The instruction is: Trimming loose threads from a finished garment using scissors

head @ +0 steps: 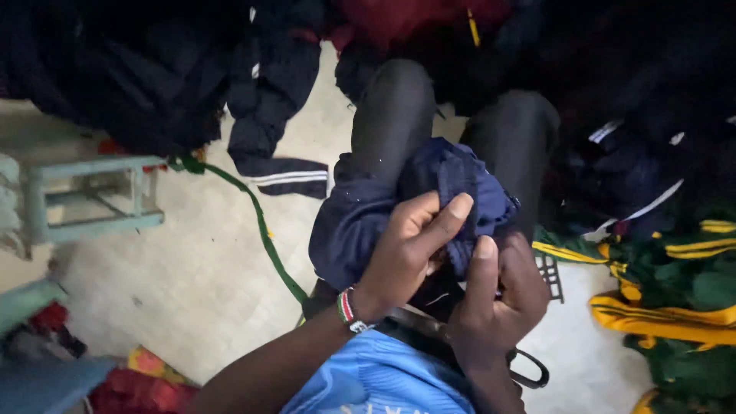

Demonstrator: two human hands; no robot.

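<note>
A dark navy garment (368, 218) lies bunched over my lap, on my black trouser legs (391, 115). My left hand (410, 249), with a beaded band on the wrist, pinches a fold of the navy cloth between thumb and fingers. My right hand (498, 295) grips the same fold just to the right, thumb up against the cloth. Both hands sit close together over my knees. A black loop, perhaps a scissor handle (529, 372), shows below my right wrist.
Dark clothes (153, 69) are heaped at the back and left. Green and yellow garments (675, 284) pile at the right. A pale green wooden stool (92, 199) stands on the left. A green strip (261, 222) trails across the pale floor.
</note>
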